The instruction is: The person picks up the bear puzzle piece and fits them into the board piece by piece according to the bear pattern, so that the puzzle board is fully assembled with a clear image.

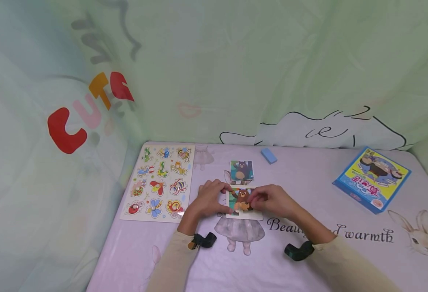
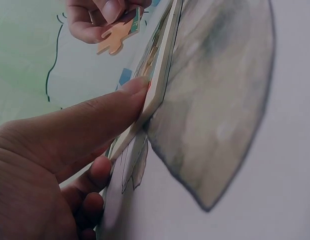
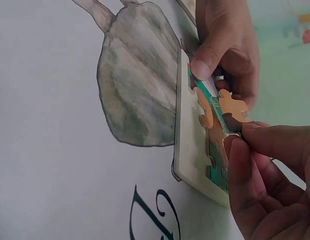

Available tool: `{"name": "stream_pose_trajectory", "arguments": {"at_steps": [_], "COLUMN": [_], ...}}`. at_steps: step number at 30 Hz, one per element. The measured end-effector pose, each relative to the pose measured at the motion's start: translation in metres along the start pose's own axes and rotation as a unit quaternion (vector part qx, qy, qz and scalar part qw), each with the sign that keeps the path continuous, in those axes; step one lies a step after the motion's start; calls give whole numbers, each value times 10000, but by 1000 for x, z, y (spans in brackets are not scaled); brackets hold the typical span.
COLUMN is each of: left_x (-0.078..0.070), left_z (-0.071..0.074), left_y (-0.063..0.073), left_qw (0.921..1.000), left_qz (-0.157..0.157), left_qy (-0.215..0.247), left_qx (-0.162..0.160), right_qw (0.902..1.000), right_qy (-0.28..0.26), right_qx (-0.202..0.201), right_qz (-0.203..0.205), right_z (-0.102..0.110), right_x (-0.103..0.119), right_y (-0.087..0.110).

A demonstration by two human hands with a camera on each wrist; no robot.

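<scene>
In the head view my left hand (image 1: 211, 198) holds the left side of a small bear jigsaw puzzle board (image 1: 248, 216). Its thumb presses the lower left corner, with the index finger by the upper one. My right hand (image 1: 274, 199) pinches a jigsaw piece (image 2: 117, 39) between thumb and fingers. That piece, orange with dark brown and green parts, is tilted above the board in the right wrist view. Other pieces sit in the pale frame, forming part of a brown bear. A bear picture card (image 1: 241, 170) lies just behind the board.
To the left lies an insect peg puzzle (image 1: 167, 179) with several pieces in it. A blue block (image 1: 268, 155) rests behind the card. On the right is a blue and yellow box (image 1: 373, 178). Printed curtains (image 1: 272, 73) hang behind the table (image 1: 309, 263).
</scene>
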State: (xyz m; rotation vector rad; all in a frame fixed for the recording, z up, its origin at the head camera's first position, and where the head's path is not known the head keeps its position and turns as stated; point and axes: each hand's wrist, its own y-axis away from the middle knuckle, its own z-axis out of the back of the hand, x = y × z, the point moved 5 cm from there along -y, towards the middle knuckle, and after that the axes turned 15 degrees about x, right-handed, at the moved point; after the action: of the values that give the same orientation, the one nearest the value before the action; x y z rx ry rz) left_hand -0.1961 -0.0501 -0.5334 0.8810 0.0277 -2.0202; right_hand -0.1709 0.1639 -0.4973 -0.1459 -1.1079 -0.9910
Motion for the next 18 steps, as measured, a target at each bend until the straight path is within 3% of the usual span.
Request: {"name": "stream_pose_trajectory", "arguments": {"at_steps": [18], "left_x": [1], "left_z": [-1], "left_y": [0], "left_qw": [10000], "left_qz": [-46], "left_qy": [2], "left_qx": [-17], "right_qw": [9993], "right_qy": [-148], "right_qx": [-253], "right_qz": [-247], "right_z": [-14], "right_x": [2], "right_y": [-6]}}
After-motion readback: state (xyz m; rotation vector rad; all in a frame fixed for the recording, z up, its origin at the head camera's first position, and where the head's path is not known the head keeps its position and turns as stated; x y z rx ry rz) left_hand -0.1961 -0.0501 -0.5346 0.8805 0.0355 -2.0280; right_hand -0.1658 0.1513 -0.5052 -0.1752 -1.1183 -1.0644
